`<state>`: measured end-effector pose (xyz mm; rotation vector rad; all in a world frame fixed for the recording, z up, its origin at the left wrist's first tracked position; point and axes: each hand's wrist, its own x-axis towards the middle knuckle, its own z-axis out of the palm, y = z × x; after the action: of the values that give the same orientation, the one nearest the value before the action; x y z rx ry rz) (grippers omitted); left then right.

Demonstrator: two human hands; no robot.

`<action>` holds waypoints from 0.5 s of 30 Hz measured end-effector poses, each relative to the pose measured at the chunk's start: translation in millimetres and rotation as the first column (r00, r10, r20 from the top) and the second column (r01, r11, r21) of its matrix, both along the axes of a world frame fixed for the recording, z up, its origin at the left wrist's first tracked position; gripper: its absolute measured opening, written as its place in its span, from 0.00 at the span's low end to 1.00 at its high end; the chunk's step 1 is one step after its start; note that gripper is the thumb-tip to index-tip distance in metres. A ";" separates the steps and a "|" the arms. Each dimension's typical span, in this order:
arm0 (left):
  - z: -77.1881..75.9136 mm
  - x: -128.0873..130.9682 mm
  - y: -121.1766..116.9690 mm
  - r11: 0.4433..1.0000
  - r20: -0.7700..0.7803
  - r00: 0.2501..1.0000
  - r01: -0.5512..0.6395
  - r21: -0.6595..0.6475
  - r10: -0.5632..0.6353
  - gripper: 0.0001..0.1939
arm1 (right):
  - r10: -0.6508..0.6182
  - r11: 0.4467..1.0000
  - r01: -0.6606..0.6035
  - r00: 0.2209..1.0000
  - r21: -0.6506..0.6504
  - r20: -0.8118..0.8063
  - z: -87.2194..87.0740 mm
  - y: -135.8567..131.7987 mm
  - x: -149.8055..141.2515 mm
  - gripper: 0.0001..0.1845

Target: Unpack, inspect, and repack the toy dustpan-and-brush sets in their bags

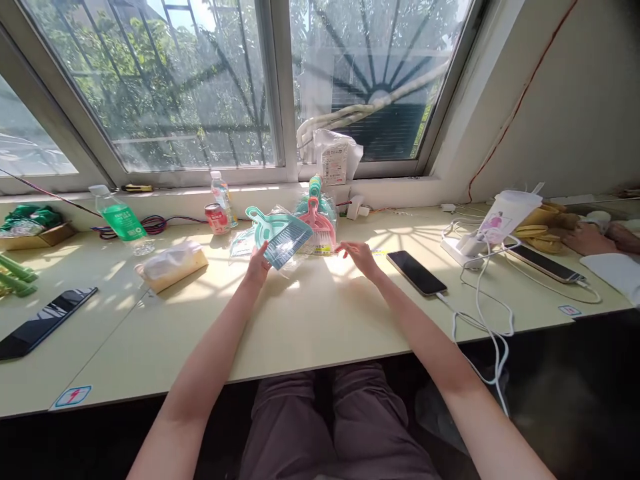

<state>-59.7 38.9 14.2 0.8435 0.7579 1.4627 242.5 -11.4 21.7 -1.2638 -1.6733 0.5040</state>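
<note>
My left hand (259, 264) is closed on the lower left edge of a mint-green dustpan (265, 230). The dustpan is tilted, and a brush with dark bluish bristles (289, 243) lies across it. Just to the right, a pink dustpan and brush set (316, 220) in clear plastic leans against more green ones at the window wall. My right hand (361, 259) has its fingers pinched together at the pink set's lower right corner. Whether they grip the dustpan or its wrapping is too small to tell. Loose clear plastic (243, 245) lies around the green dustpan.
A tissue pack (173, 267), a green-labelled bottle (120, 221), a red can (217, 219) and a phone (45, 323) are on the left. Rightward lie a charging phone (417, 272), a power strip (463, 252), white cables (493, 327) and a plastic cup (507, 217). Another person's hand (590, 239) is far right.
</note>
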 end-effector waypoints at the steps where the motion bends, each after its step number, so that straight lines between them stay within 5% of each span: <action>1: 0.3 7.0 -3.2 0.999 -0.006 0.999 0.041 0.002 -0.041 0.26 | 0.071 0.994 -0.081 0.990 -0.075 -0.125 -1.2 -1.2 -12.9 0.25; 3: 0.8 22.2 -11.1 0.991 -0.022 0.991 0.133 0.017 -0.132 0.27 | 0.198 0.938 -0.267 0.936 -0.219 -0.291 -5.9 -4.3 -37.5 0.23; 6: 1.4 39.6 -21.6 0.977 -0.059 0.977 0.209 0.045 -0.206 0.27 | 0.162 0.898 -0.288 0.920 -0.334 -0.357 -14.5 -7.8 -55.9 0.19; 10: 6.5 35.0 -17.9 0.995 0.000 0.997 0.074 0.061 -0.074 0.25 | -0.105 0.991 0.085 0.974 -0.107 -0.201 -20.2 -2.5 -41.4 0.17; 13: 10.5 11.4 -2.6 0.994 0.099 0.990 -0.101 0.047 0.096 0.24 | -0.377 0.924 0.379 0.925 0.047 -0.048 -23.6 13.5 -27.3 0.15; 15: 10.3 -6.6 6.5 0.982 0.142 0.972 -0.190 0.007 0.188 0.21 | -0.380 0.925 0.380 0.922 0.017 0.071 -26.7 27.3 -25.9 0.15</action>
<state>-66.3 45.4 24.5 0.6893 0.7334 1.6833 216.6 15.9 -5.0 -1.5751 -1.4341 0.2206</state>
